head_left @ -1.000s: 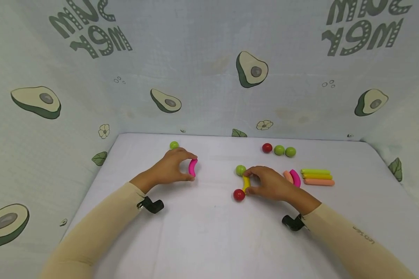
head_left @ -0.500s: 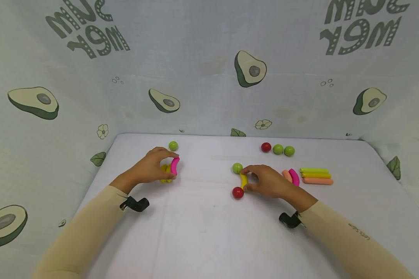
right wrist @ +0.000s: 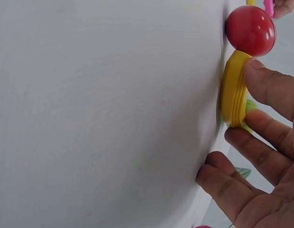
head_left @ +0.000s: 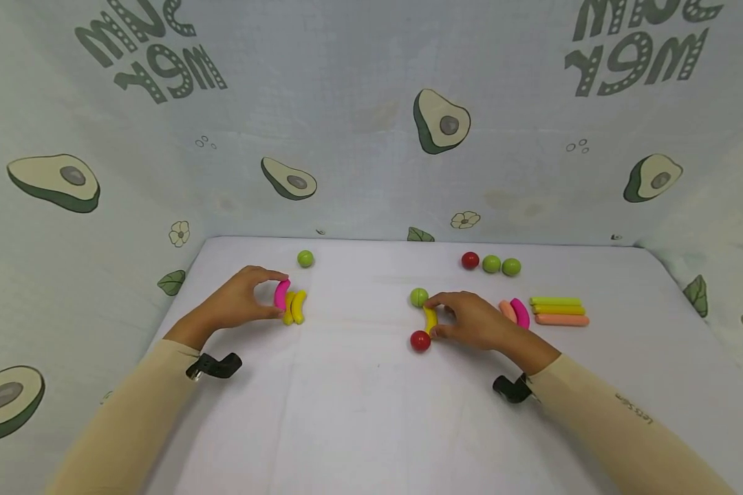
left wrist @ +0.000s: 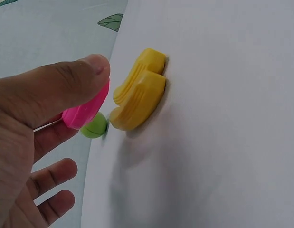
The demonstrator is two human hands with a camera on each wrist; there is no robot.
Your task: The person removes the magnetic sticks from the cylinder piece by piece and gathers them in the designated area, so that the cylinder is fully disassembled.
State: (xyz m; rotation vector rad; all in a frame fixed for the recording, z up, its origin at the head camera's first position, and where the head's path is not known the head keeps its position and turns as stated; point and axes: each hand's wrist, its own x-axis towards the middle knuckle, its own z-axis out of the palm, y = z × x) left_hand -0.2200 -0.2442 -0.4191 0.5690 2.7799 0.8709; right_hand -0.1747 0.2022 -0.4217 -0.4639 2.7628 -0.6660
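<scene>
At the left of the table, my left hand [head_left: 235,302] pinches a pink curved toy stick [head_left: 281,295] by its ends, between thumb and finger. In the left wrist view the thumb covers part of this pink stick [left wrist: 85,114]. Just right of it, two yellow curved sticks [head_left: 298,308] lie side by side. My right hand [head_left: 475,320] pinches another yellow curved stick [head_left: 431,320] between thumb and fingertips. That stick stands between a red ball [head_left: 420,341] at its near end and a green ball [head_left: 418,297] at its far end. The right wrist view shows the red ball [right wrist: 251,31] touching it.
A lone green ball [head_left: 305,258] lies behind the left hand. At the back right sit a red ball [head_left: 470,260] and two green balls [head_left: 501,265]. Beyond the right hand are orange and pink curved sticks [head_left: 520,313] and a stack of straight sticks [head_left: 558,310].
My left hand has carried the pink curved stick leftward, past the two yellow curved sticks to their left side, uncovering them. My right hand keeps its hold on the yellow curved stick.
</scene>
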